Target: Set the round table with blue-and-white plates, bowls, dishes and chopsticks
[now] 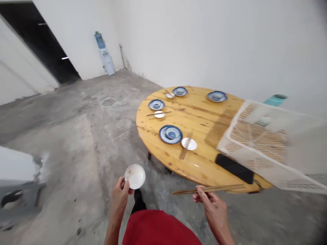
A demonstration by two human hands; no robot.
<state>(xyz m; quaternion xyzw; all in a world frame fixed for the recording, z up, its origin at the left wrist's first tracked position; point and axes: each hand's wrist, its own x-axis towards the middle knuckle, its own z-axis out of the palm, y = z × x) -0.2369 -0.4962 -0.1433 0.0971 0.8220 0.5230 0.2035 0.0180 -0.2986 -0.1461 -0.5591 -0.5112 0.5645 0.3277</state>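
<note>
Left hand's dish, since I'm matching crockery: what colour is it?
The dish is mostly white, with faint brownish marks toward its left; see the head view.

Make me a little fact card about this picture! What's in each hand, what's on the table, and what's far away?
left hand: pinching a small white dish by its edge
right hand: holding chopsticks
table: wooden, rounded
blue-and-white plates: four, each with a bowl on it
white dishes on the table: three, each with chopsticks lying across
near the table's right end: a flat black object and a white crate-like thing
far away: a water dispenser by the wall
</note>
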